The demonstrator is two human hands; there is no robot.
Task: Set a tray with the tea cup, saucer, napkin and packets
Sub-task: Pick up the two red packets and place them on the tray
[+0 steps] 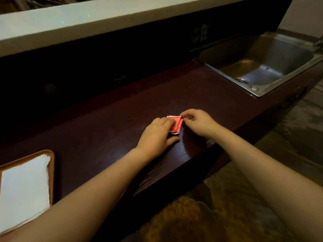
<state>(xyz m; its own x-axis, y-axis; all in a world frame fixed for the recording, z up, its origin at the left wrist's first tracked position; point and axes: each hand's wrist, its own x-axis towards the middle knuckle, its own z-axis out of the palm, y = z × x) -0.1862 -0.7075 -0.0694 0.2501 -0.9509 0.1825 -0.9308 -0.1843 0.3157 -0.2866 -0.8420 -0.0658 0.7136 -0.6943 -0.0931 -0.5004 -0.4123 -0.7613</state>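
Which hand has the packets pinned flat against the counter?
The left hand: it lies over the red packets, while the right hand only pinches their far corner.

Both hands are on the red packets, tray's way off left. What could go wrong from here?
1. The packets are a loose stack, only pinched by the left hand and right hand; one may slip out on the carry.
2. They lie near the counter front edge, so a dropped one could fall to the floor.
3. The napkin could get rumpled when they land on the tray.
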